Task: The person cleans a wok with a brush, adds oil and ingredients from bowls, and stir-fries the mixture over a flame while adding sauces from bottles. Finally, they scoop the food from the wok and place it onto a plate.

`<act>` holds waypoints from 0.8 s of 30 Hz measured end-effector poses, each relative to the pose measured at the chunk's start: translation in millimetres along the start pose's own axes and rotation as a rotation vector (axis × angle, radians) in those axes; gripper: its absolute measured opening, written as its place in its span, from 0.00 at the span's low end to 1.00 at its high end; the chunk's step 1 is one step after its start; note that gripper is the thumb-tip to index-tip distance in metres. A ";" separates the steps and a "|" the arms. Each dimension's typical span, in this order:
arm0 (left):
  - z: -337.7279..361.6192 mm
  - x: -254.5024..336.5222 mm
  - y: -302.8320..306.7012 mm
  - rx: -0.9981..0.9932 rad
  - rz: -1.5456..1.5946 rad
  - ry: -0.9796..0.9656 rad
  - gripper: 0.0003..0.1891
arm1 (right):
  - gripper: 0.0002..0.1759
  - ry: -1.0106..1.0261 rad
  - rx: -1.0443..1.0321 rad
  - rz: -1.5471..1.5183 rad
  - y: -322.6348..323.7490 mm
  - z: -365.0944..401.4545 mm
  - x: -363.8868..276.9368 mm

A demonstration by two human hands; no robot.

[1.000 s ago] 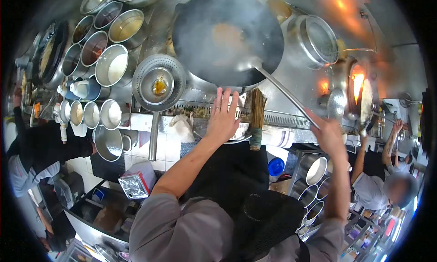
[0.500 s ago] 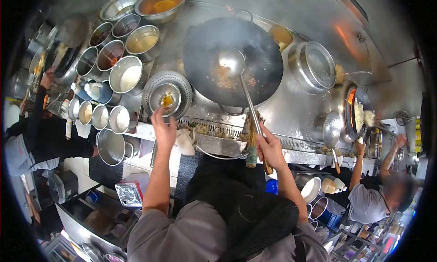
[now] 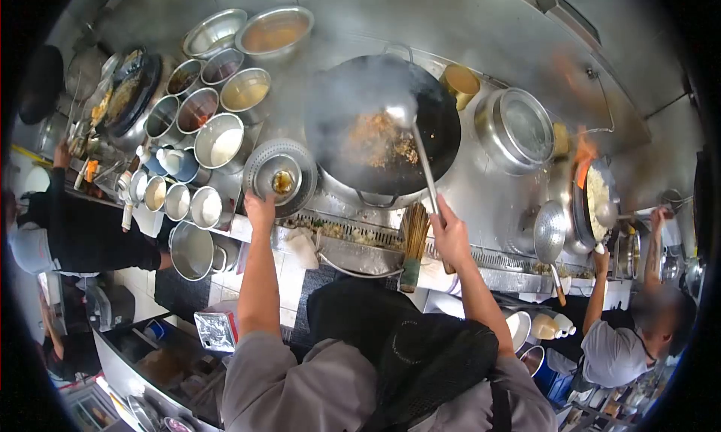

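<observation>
Head view: left hand [image 3: 260, 210] has been brought in to the lower-left rim of the perforated strainer [image 3: 260, 158]; fingers partly curled, but whether rim or handle is gripped cannot be told. Right hand [image 3: 452, 238] is closed around the ladle [image 3: 402, 114] handle, wooden end sticking out below the fist. Ladle bowl has been shifted slightly rightward in the wok [image 3: 439, 135], and more of the browned, chopped food [image 3: 375, 140] is exposed beside it. Contact between ladle bowl and food can't be confirmed, steam in the way. Judged from this: both hands are in use, food being worked by the right, strainer attended to by the left.

Wok is seated on the steel bench [image 3: 475, 188], loop handle toward the person. Strainer is set just left of the wok, a small metal bowl [image 3: 263, 182] nested inside with amber liquid. Bamboo brush [image 3: 414, 244] is placed upright-looking near the right hand; white cloth [image 3: 303, 249] at bench edge. Steel pots of sauces and a pot of white seasoning [image 3: 225, 147] are lined up farther left. At right, a second wok is tended by a co-worker [image 3: 612, 353], flame [image 3: 583, 161] visible.

Brands, labels: no readable writing found; print on the silver-and-red box [image 3: 216, 329] too small.
</observation>
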State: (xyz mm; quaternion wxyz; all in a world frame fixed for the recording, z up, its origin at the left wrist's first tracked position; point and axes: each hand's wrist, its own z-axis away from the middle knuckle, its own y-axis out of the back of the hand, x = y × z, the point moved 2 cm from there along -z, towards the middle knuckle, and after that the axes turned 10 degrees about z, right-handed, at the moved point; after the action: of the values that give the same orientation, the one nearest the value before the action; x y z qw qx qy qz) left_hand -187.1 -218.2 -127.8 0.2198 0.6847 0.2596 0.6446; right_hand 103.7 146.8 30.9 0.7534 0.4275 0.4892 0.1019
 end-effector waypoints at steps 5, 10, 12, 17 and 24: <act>-19.5 -36.5 -29.0 -0.093 0.060 0.341 0.29 | 0.29 0.090 0.106 0.150 -7.2 -51.6 18.8; -3.1 -21.6 -17.9 0.130 0.367 0.311 0.23 | 0.31 0.356 -0.077 0.461 42.1 -14.2 52.5; 22.6 15.8 16.3 0.198 0.611 0.419 0.21 | 0.31 0.348 -0.037 0.542 76.5 18.2 61.5; 96.7 32.9 80.0 0.142 0.939 0.495 0.14 | 0.32 0.296 0.107 0.781 109.6 40.8 128.5; 219.5 2.8 166.0 0.274 1.299 0.439 0.09 | 0.36 0.254 -0.193 -0.060 15.4 69.8 26.4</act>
State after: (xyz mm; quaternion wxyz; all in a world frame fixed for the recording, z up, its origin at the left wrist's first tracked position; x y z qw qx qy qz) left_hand 43.8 -336.6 -36.0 -0.3561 0.5767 -0.0850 0.7303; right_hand 178.5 133.4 36.0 0.7256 0.3221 0.5811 0.1790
